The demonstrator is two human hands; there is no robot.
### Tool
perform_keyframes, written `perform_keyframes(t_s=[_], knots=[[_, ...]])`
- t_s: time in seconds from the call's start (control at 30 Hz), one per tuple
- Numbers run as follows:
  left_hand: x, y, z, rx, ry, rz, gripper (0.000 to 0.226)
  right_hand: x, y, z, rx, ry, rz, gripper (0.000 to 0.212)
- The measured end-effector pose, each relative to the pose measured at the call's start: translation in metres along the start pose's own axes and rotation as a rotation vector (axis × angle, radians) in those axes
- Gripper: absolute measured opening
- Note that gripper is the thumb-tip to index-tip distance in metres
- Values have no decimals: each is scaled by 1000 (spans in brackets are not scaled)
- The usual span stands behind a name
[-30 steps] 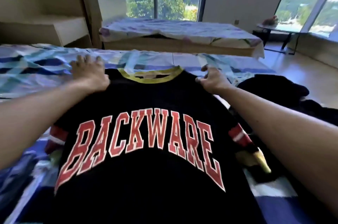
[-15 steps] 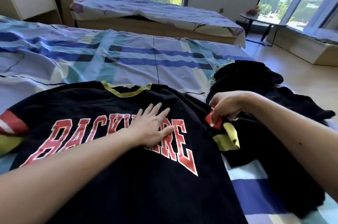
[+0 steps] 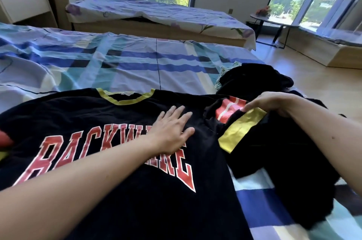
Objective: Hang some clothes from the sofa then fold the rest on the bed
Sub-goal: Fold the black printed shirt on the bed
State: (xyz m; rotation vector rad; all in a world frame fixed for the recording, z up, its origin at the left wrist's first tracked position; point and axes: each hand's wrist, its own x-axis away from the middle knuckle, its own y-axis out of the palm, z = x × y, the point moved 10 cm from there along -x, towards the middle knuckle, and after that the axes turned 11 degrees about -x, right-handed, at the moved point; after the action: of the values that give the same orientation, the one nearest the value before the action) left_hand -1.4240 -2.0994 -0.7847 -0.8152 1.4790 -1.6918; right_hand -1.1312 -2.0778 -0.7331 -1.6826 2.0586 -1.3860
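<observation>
On the near bed (image 3: 137,59), with its blue-checked sheet, the black T-shirt (image 3: 117,190) lies front up, yellow collar pointing away from the person and the red lettering across its chest. A second ago both hands were up at the shoulders beside the collar, spreading the cloth flat. Since then the left hand (image 3: 170,132) has come down to the middle of the chest, where it rests with its fingers (image 3: 177,111) straight and spread, pressing over the lettering and gripping nothing. The right hand (image 3: 272,102) has gone to the sleeve (image 3: 235,122) on that side. Its fingers (image 3: 252,103) pinch the cloth by the red-and-white band, and the sleeve has been lifted and drawn inward, so the yellow cuff now shows turned up (half a second ago it still hung lower, against the dark clothes). That suggests the smoothing is over and the first fold has begun, with the left hand acting as an anchor along the fold line. Judging from the heap of dark clothes (image 3: 254,77) just beside the shirt at the bed's edge, more folding remains. Beyond stand a second bed (image 3: 156,10) under a flowered sheet and a small round surface (image 3: 274,19) by the window.
</observation>
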Motion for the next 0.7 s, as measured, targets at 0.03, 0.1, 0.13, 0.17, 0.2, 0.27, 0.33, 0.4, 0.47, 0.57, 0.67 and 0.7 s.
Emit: perform_keyframes(t_s=[0.03, 0.1, 0.13, 0.17, 0.2, 0.27, 0.33, 0.4, 0.47, 0.57, 0.67, 0.7], knots=[[-4, 1, 10, 21, 18, 2, 65, 1, 3, 8, -5, 38, -79, 79], [-12, 7, 26, 52, 36, -9, 67, -6, -2, 20, -72, 84, -146, 88], [-15, 12, 33, 59, 39, -18, 69, -7, -8, 19, -139, 73, -123, 72], [-17, 17, 38, 58, 41, -30, 71, -6, -16, 16, -219, 44, -63, 49], [-19, 24, 41, 46, 42, -47, 73, -3, -26, 10, -341, 3, 20, 29], [-19, 38, 47, -1, 48, -88, 76, -6, -44, 6, -621, -66, 207, 15], [-16, 49, 49, -57, 50, -106, 78, -11, -48, 13, -829, -99, 325, 11], [-15, 53, 50, -100, 48, -97, 80, -10, -29, 11, -830, -113, 238, 31], [-15, 54, 50, -118, 40, -76, 82, -10, -4, 17, -583, -50, 106, 83], [-14, 54, 53, -132, 45, -46, 86, -7, -7, 15, -471, -97, 169, 88], [-15, 57, 53, -136, 64, -72, 86, 3, -32, -2, -527, -213, 320, 99], [-16, 58, 53, -135, 65, -83, 85, 8, -38, -11, -486, -254, 356, 99]])
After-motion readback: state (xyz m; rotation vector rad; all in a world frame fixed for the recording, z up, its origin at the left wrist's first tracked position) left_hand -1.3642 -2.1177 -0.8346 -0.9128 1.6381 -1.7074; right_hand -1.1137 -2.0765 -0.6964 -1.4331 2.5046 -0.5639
